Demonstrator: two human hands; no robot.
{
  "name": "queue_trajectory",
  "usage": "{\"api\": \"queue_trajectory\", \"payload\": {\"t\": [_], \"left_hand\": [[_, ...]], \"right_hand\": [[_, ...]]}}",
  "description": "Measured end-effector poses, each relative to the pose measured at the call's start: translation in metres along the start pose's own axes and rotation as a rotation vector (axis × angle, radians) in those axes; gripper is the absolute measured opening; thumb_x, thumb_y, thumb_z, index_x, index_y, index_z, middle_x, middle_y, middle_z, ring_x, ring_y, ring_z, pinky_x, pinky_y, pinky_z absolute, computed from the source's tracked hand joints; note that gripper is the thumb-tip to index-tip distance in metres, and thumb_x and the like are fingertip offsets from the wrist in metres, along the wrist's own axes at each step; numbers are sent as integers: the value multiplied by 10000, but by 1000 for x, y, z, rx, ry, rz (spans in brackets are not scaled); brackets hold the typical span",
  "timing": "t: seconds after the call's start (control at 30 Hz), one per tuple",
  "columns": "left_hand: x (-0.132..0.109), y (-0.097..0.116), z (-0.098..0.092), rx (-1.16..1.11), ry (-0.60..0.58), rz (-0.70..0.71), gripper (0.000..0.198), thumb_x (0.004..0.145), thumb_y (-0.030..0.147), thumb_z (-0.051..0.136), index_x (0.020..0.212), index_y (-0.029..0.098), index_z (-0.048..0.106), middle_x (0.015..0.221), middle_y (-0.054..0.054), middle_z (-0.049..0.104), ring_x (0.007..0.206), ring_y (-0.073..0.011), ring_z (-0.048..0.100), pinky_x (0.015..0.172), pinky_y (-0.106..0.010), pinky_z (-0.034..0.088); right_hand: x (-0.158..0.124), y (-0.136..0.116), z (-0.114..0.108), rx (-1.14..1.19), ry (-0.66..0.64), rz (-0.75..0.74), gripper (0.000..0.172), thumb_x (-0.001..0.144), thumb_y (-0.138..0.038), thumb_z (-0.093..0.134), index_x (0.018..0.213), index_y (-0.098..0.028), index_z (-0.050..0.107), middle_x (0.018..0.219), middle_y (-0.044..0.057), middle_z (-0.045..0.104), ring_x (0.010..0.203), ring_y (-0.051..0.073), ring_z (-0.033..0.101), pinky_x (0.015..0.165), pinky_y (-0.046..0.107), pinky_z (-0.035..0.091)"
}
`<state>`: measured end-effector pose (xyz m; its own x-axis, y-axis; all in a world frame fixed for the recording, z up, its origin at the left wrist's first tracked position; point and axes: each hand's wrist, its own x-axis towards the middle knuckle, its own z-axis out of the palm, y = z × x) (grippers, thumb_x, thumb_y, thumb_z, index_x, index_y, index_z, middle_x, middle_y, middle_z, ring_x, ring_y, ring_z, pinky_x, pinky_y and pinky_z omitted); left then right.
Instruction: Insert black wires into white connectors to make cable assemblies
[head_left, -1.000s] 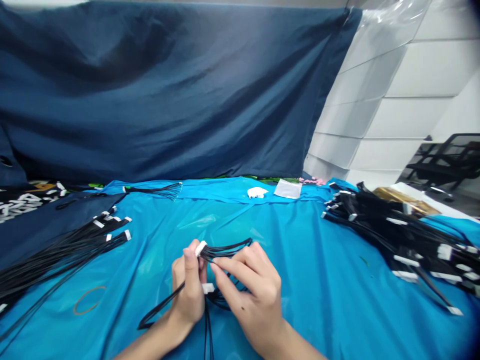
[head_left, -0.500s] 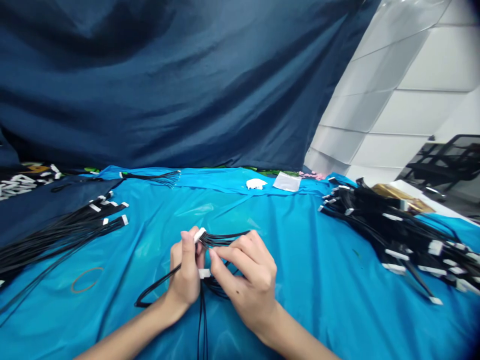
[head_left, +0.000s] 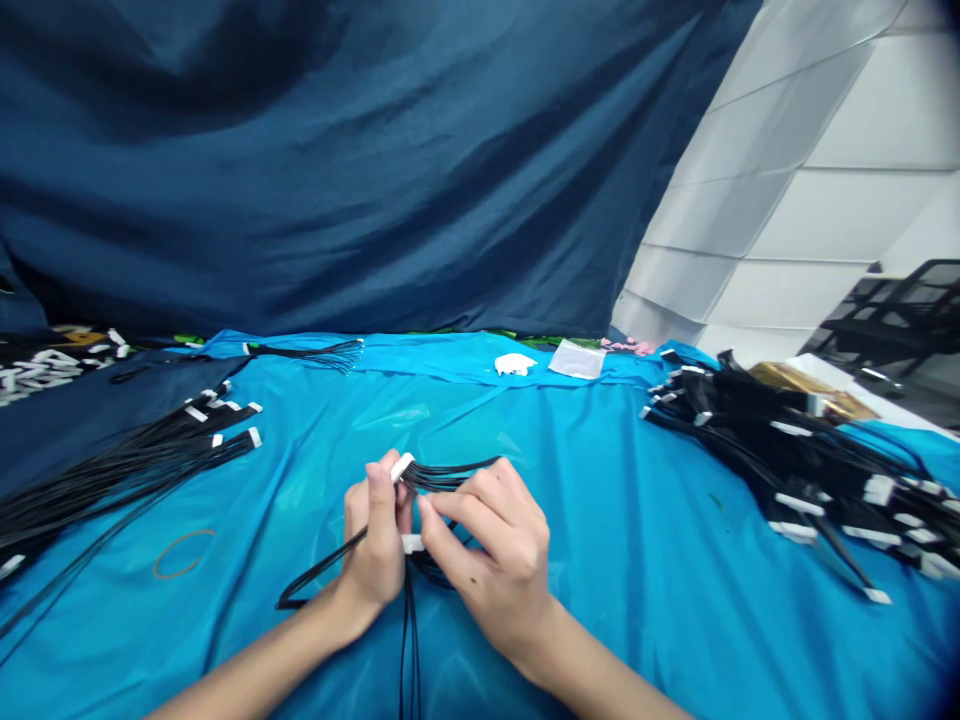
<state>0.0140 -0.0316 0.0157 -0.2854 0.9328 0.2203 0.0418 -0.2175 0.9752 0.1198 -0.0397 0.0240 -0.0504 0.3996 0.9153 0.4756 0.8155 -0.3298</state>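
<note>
My left hand point(head_left: 377, 535) pinches a white connector point(head_left: 403, 467) between thumb and fingers. Several thin black wires point(head_left: 454, 474) fan out of it to the right. My right hand point(head_left: 495, 545) is closed, thumb and index finger pressed together close to where the wires enter the connector; it grips the wires, though the exact spot between the fingertips is hidden. A second white connector point(head_left: 412, 543) hangs below, between the hands. From there black wires point(head_left: 409, 640) drop toward me, and a black loop point(head_left: 300, 598) bends out to the left of my left wrist.
Bundles of black wire harnesses point(head_left: 150, 460) with white connectors lie at left, and a bigger pile point(head_left: 795, 450) at right. A rubber band point(head_left: 184, 553) rests on the blue cloth point(head_left: 592, 560). Farther back are white pieces point(head_left: 514, 364), a clear bag point(head_left: 577, 359) and a single harness point(head_left: 307, 354).
The whole view has shifted slightly. Both hands keep the same grip on the connector and wires, with hardly any finger movement.
</note>
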Motion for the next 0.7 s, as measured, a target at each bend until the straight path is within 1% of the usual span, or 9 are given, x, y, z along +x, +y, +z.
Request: {"api": "queue_trajectory", "payload": {"t": [0.1,0.23,0.33,0.47,0.53,0.57,0.63,0.7], "left_hand": [[0,0,1,-3,-12,-9,572,668,725,319,619,175,471,475,42,318,426,-83,316,370,-200,289],[-2,1,1,-16,-46,9,554,664,723,332,584,184,428,462,53,284,406,-74,276,357,-198,262],[-3,2,0,-41,-69,13,544,665,721,332,582,189,399,462,63,259,393,-66,246,346,-195,235],[-1,1,-1,-28,-81,9,539,690,707,310,580,188,403,442,64,264,384,-70,251,348,-201,225],[2,1,-1,-12,-82,-5,542,695,702,309,558,186,399,433,58,290,388,-74,268,356,-207,237],[4,1,0,-7,-85,-17,542,697,699,313,540,186,390,428,53,305,391,-76,278,363,-210,245],[10,0,0,-5,-93,-44,543,709,685,318,502,186,370,418,43,332,398,-80,302,380,-215,263],[16,-1,0,-42,-109,-70,547,729,671,297,469,192,330,388,42,311,381,-80,292,383,-220,256]], "right_hand": [[-2,0,1,-3,-12,-2,152,797,-113,546,653,-145,585,531,-12,500,518,90,381,529,272,296],[-4,2,1,-26,-38,-6,162,801,-117,535,654,-152,595,527,-11,493,512,93,366,528,273,298],[-6,5,2,-35,-52,-12,150,795,-111,536,668,-152,603,543,-2,510,522,99,383,528,273,308],[-5,8,3,-17,-51,-33,109,794,-126,554,703,-149,610,563,3,522,544,106,422,543,274,347],[-1,7,1,-9,-14,-24,64,795,-138,561,775,-148,622,617,17,545,594,119,469,571,278,392],[2,5,-2,-7,13,-21,74,797,-143,559,834,-149,623,667,31,562,640,131,498,598,286,420],[10,0,-10,10,72,-81,182,810,-158,538,984,-156,590,790,60,591,763,161,544,675,316,468],[19,-10,-22,36,103,-208,283,834,-229,510,1109,-162,515,889,81,604,878,190,560,739,350,490]]}}
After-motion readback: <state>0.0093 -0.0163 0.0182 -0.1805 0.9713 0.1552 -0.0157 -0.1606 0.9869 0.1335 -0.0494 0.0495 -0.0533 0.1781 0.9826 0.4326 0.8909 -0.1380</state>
